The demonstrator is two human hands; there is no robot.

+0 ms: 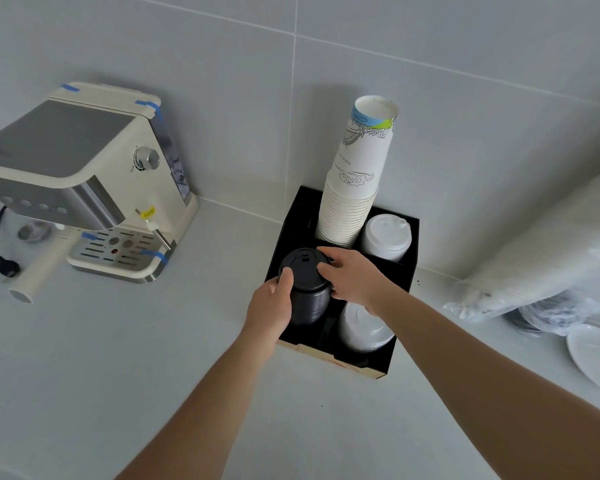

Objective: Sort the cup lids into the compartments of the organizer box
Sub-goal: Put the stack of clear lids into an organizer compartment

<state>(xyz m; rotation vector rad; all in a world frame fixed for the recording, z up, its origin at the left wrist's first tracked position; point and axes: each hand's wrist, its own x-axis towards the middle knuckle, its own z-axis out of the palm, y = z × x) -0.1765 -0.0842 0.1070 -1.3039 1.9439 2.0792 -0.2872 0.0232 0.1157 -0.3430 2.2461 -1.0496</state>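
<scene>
A black organizer box (404, 271) stands on the counter against the wall. A stack of black cup lids (305, 271) sits in its front left compartment. My left hand (272, 304) grips the stack's side, thumb on the top lid. My right hand (352, 277) holds the stack from the right, fingers on its top rim. One stack of white lids (385, 237) fills the back right compartment and another stack of white lids (361, 329) the front right, partly hidden by my right wrist. A tall stack of paper cups (355, 181) rises from the back left compartment.
A cream coffee machine (84, 178) with blue tape stands at the left, its portafilter handle (39, 271) sticking out forward. Plastic-wrapped sleeves of lids (548, 258) lie at the right beside a white plate (596, 356). A black power plug (6, 268) lies at the far left.
</scene>
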